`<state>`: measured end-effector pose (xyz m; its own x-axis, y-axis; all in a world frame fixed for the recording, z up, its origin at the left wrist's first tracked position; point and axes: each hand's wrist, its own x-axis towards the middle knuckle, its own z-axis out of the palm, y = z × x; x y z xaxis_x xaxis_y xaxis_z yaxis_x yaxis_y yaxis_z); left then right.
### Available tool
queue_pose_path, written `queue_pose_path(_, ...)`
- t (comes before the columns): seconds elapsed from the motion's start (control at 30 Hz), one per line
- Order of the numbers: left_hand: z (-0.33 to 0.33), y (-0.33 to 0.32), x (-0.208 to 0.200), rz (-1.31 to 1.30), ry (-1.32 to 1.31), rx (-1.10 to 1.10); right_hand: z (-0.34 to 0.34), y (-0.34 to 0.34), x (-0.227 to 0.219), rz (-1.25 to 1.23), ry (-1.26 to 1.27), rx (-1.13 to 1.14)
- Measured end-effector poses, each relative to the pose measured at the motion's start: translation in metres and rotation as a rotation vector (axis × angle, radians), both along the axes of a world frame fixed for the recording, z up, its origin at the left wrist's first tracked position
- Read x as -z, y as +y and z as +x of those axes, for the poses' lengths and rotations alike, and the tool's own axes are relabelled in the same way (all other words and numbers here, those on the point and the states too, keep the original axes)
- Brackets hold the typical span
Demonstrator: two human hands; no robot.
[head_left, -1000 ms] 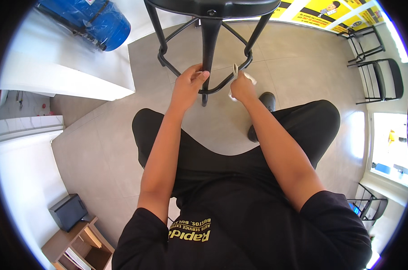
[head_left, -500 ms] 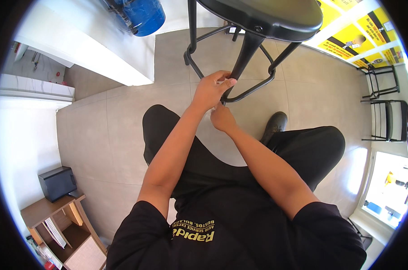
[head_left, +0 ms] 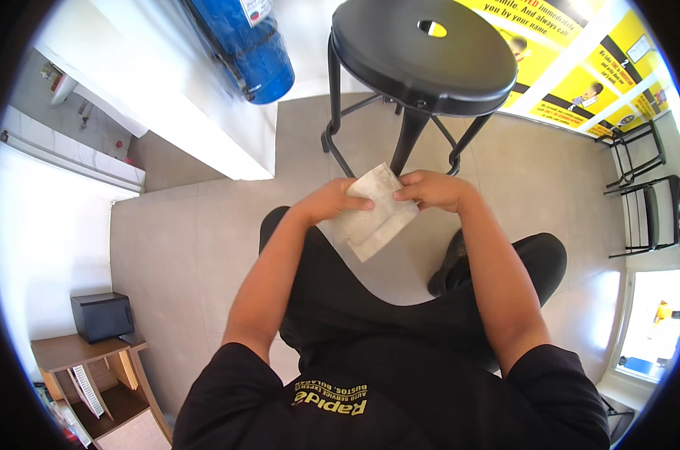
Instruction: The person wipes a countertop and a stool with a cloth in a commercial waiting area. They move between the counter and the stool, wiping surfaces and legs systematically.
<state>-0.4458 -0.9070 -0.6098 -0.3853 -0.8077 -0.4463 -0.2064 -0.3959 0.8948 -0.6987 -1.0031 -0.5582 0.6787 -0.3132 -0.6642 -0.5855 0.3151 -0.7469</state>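
Both the left hand [head_left: 326,203] and right hand [head_left: 439,189] pinch a pale cloth [head_left: 377,214] mid-frame. A black stool [head_left: 422,64] stands at upper centre.

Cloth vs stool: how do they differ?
Colour: the cloth is off-white; the stool is black.
Shape: the cloth is folded and flat; the stool is tall and round-topped.
Support: the left hand and right hand hold the cloth; the stool stands on the floor.
Shared: both are partly hidden.

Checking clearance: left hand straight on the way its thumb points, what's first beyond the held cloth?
Likely the right hand, which also grips the cloth; depth is unclear from this single view.
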Motion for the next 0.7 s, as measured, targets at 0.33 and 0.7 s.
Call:
queue_pose_path(0.33, 0.022, -0.046, -0.062, -0.179, -0.010, -0.156, 0.024, -0.006, -0.069, -0.753, -0.367, 0.405)
queue_pose_path(0.7, -0.058, -0.022, -0.063, -0.349, 0.276, -0.302, 0.040, 0.006, -0.063, -0.507, -0.876, 0.671)
